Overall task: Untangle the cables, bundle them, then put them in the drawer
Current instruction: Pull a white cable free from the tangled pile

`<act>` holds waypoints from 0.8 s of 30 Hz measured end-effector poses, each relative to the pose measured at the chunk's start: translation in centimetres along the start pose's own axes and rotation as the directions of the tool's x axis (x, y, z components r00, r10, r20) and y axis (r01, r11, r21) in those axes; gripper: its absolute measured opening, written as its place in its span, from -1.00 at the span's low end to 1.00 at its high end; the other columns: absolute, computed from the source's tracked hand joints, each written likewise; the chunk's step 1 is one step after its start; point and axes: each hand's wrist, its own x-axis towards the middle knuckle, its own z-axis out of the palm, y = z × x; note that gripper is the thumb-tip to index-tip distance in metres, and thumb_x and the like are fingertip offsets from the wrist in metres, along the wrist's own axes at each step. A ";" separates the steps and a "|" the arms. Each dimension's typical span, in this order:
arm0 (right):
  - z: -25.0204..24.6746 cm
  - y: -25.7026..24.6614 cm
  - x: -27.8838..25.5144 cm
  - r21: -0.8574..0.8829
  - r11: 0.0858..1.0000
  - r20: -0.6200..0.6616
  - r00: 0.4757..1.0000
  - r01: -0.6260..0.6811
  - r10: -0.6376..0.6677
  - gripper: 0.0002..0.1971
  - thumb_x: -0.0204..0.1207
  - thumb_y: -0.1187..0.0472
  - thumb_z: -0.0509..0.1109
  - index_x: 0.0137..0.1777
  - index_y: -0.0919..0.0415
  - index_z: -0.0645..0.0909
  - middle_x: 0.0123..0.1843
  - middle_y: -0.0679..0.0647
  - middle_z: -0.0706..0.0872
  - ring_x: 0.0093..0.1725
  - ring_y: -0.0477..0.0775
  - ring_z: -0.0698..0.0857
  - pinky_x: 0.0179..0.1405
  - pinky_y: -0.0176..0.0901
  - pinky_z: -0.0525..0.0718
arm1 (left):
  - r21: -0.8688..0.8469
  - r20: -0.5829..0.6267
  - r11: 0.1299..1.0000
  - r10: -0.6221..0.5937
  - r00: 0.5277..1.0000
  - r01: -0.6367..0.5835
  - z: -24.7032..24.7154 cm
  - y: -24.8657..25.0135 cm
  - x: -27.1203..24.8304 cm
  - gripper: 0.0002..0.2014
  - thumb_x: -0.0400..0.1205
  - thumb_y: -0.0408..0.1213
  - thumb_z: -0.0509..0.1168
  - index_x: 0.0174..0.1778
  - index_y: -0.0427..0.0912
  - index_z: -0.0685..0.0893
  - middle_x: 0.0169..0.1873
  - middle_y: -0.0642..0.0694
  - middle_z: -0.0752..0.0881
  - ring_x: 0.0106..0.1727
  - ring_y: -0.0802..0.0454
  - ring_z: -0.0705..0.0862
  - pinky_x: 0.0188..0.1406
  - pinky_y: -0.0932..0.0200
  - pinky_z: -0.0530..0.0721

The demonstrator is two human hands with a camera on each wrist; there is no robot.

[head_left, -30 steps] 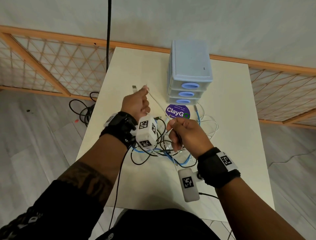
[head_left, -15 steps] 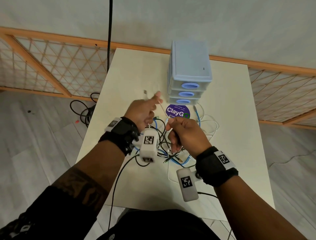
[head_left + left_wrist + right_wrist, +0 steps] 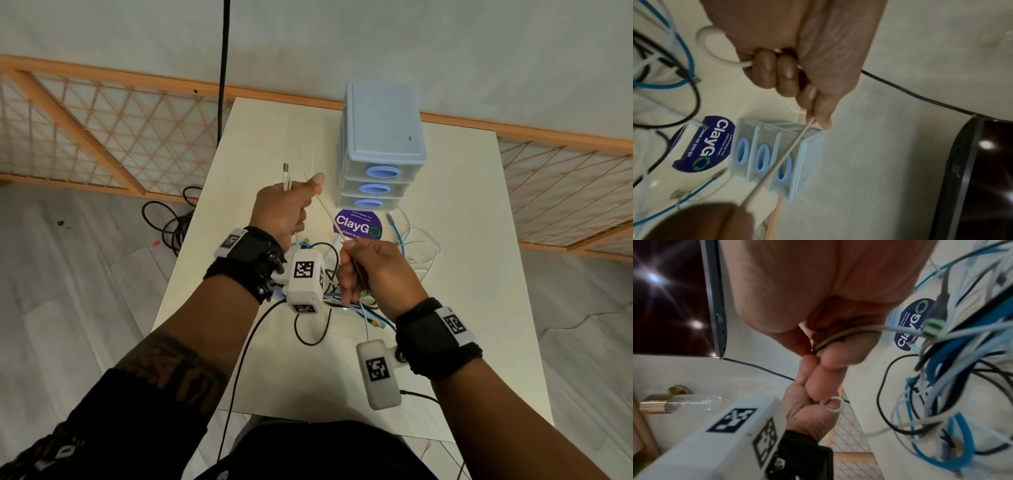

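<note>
We see left hand (image 3: 282, 209) fisted round white cable (image 3: 330, 219), plug pointing far; taut diagonal to right hand (image 3: 371, 270), seemingly pinching it above tangle (image 3: 346, 301).

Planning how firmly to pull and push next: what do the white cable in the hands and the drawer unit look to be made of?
White cable: smooth matte rubbery or plastic sheath, apparently; it loops tightly at the left hand and runs taut to the right hand.
Drawer unit: pale blue plastic, it seems, with translucent, frosted-looking drawer fronts.
</note>
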 end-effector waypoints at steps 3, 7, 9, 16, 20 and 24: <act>0.0 0.1 -0.2 0.012 0.999 -0.006 0.999 0.046 -0.046 -0.61 0.76 0.35 0.08 -0.36 0.29 0.43 -0.47 0.35 0.65 -0.46 0.21 0.71 -0.41 -0.17 0.64 | -0.029 -0.058 0.999 0.044 0.997 -0.046 -0.1 -0.4 -0.1 -0.77 0.62 -0.07 0.57 -0.19 -0.16 0.81 -0.45 0.05 0.47 -0.60 0.14 0.23 -0.67 0.28 0.20; 0.1 1.0 -0.6 -0.054 0.992 -0.030 0.993 0.111 -0.113 -0.60 0.81 0.25 0.16 -0.29 0.34 0.56 -0.32 0.37 0.67 -0.25 0.15 0.72 -0.10 -0.12 0.68 | -0.025 -0.045 1.000 0.017 0.999 -0.018 -0.5 0.1 -0.3 -0.68 0.66 0.06 0.50 -0.08 -0.17 0.80 -0.52 0.11 0.41 -0.58 0.14 0.22 -0.61 0.25 0.19; 0.1 1.4 -0.7 -0.011 0.997 -0.056 0.996 0.074 -0.074 -0.66 0.82 0.17 0.17 -0.12 0.35 0.61 -0.31 0.29 0.67 -0.26 0.25 0.79 -0.17 -0.03 0.74 | 0.043 0.121 0.997 -0.064 0.991 0.060 -0.9 0.2 -0.9 -0.54 0.66 0.18 0.43 0.09 -0.21 0.82 -0.46 0.11 0.42 -0.55 0.16 0.22 -0.58 0.26 0.17; 0.0 1.2 -0.4 -0.015 1.000 -0.065 0.998 -0.015 0.014 -0.64 0.81 0.08 0.21 0.05 0.42 0.60 -0.39 0.37 0.71 -0.41 0.29 0.81 -0.35 -0.02 0.76 | 0.298 0.420 0.953 -0.085 0.903 -0.048 -0.3 -1.8 -4.8 -0.72 0.69 -0.19 0.49 -0.02 -0.42 0.77 -0.52 0.04 0.47 -0.54 0.14 0.26 -0.53 0.24 0.18; 0.0 1.4 -0.6 -0.028 0.999 -0.067 0.997 -0.026 0.024 -0.62 0.80 0.07 0.22 0.05 0.43 0.65 -0.36 0.36 0.73 -0.39 0.27 0.81 -0.34 -0.06 0.76 | 0.301 0.340 0.953 -0.074 0.937 -0.034 0.2 -1.6 -4.6 -0.76 0.67 -0.28 0.47 -0.15 -0.44 0.74 -0.55 0.08 0.45 -0.53 0.13 0.29 -0.55 0.25 0.27; -0.4 1.1 -0.8 0.012 1.000 -0.048 0.999 -0.012 0.013 -0.63 0.81 0.18 0.21 0.00 0.49 0.69 -0.32 0.27 0.74 -0.39 0.12 0.80 -0.34 -0.22 0.75 | 0.179 0.271 0.981 0.019 0.962 -0.070 0.7 -0.5 -4.0 -0.88 0.69 -0.31 0.44 -0.09 -0.26 0.66 -0.55 0.11 0.35 -0.53 0.11 0.23 -0.58 0.26 0.24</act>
